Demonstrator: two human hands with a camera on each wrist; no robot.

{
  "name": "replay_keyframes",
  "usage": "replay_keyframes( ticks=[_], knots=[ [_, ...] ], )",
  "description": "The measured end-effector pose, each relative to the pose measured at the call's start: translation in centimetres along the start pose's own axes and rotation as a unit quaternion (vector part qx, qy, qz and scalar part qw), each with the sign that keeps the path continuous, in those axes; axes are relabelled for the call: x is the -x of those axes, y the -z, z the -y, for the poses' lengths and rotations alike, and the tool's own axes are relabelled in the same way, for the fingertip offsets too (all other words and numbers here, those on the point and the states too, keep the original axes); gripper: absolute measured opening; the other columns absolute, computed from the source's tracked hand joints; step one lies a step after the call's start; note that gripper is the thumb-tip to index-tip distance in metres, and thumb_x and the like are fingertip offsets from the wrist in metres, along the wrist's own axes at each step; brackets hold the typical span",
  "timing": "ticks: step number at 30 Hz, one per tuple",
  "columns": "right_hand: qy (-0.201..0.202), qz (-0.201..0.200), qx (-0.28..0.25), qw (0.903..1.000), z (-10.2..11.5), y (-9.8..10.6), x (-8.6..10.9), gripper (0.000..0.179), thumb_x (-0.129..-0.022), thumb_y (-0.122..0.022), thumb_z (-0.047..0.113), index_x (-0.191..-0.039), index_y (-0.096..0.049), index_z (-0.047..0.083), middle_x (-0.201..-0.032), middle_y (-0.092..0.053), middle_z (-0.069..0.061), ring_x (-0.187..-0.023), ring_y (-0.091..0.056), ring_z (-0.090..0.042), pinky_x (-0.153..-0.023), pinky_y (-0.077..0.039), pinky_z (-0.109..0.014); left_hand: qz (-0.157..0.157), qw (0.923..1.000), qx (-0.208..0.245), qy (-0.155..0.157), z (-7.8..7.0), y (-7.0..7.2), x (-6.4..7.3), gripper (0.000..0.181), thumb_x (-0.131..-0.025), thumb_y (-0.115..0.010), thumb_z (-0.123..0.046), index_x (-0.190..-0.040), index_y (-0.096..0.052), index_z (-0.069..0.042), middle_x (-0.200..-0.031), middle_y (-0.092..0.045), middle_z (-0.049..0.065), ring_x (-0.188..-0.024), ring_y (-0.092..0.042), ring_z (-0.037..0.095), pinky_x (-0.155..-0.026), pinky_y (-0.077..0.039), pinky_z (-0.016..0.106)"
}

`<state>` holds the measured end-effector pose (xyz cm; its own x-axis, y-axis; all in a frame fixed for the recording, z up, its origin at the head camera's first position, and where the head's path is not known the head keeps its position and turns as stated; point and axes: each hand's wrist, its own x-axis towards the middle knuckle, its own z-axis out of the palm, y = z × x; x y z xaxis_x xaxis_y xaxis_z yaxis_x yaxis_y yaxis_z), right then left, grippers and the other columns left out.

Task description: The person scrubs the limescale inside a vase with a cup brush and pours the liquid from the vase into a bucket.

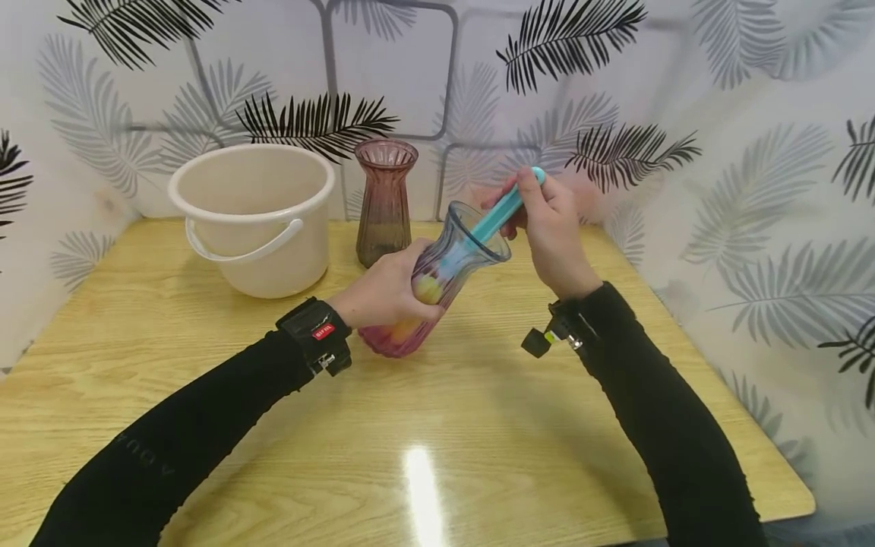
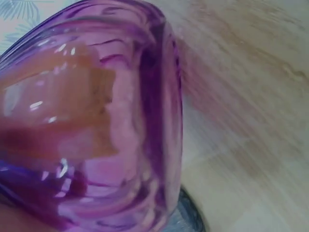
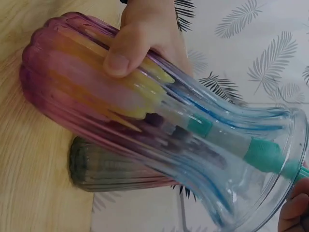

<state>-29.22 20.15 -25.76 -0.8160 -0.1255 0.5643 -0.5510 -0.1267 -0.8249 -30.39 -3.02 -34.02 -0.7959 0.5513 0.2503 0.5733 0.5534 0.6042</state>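
A ribbed glass vase [image 1: 393, 346], purple-pink at its base and bluish clear at its flared mouth, tilts above the table with its mouth up to the right. My left hand [image 1: 393, 289] grips it round the body. My right hand [image 1: 547, 224] holds the teal handle of a bottle brush [image 1: 497, 216], which runs down through the mouth. Seen through the glass in the right wrist view, the brush [image 3: 263, 153] has a yellow and orange head deep in the vase. In the left wrist view the vase's base [image 2: 159, 111] fills much of the picture, the orange head blurred inside.
A second ribbed vase [image 1: 385, 197], pink above and grey-brown below, stands upright behind my left hand. To its left is a cream bucket [image 1: 287, 262], its white handle hanging in front. Patterned sheeting [image 1: 766, 228] borders the wooden table [image 1: 383, 456] at back and right.
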Motion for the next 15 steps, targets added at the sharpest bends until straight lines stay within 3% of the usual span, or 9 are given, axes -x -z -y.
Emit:
replay_keyframes(
  ticks=[3, 6, 11, 15],
  knots=[
    [-0.006, 0.000, 0.003, 1.0000, 0.0, 0.6, 0.4, 0.037, -0.108, -0.044, 0.033, -0.092, -0.057, 0.001, -0.083, -0.074, -0.009, -0.057, -0.059, -0.015, -0.053, -0.046, -0.024, -0.006, 1.0000, 0.003, -0.006, -0.1, -0.2, -0.1, 0.088, -0.074, -0.085, -0.043, -0.145, -0.038, -0.019, -0.112, -0.061, -0.001, -0.096, -0.061, 0.016, -0.081, -0.052, 0.034],
    [-0.008, 0.020, 0.047, 0.9987, -0.1, 1.0, 0.9, 0.039, -0.108, -0.042, 0.034, -0.094, -0.057, 0.000, -0.083, -0.075, -0.009, -0.059, -0.061, -0.017, -0.053, -0.047, -0.025, -0.008, 0.9998, 0.005, -0.015, -0.3, -0.4, -0.1, 0.090, -0.074, -0.085, -0.043, -0.148, -0.038, -0.022, -0.115, -0.061, -0.003, -0.099, -0.060, 0.016, -0.083, -0.051, 0.035],
    [0.014, 0.057, 0.161, 0.9852, -0.2, 1.4, 1.7, 0.037, -0.109, -0.045, 0.028, -0.099, -0.060, -0.004, -0.086, -0.073, -0.005, -0.063, -0.060, -0.022, -0.057, -0.050, -0.027, 0.000, 0.9989, -0.029, -0.038, -0.7, -1.0, -0.2, 0.092, -0.073, -0.084, -0.049, -0.149, -0.039, -0.023, -0.116, -0.060, -0.005, -0.099, -0.060, 0.014, -0.083, -0.052, 0.036],
    [0.022, 0.088, 0.184, 0.9787, 0.1, 1.9, 2.4, 0.030, -0.107, -0.051, 0.019, -0.104, -0.058, -0.009, -0.092, -0.073, -0.009, -0.070, -0.066, -0.020, -0.065, -0.057, -0.028, 0.001, 0.9983, -0.043, -0.039, -0.7, -1.3, -0.1, 0.091, -0.073, -0.083, -0.051, -0.148, -0.040, -0.023, -0.115, -0.061, -0.004, -0.098, -0.060, 0.015, -0.082, -0.051, 0.036]
  ],
)
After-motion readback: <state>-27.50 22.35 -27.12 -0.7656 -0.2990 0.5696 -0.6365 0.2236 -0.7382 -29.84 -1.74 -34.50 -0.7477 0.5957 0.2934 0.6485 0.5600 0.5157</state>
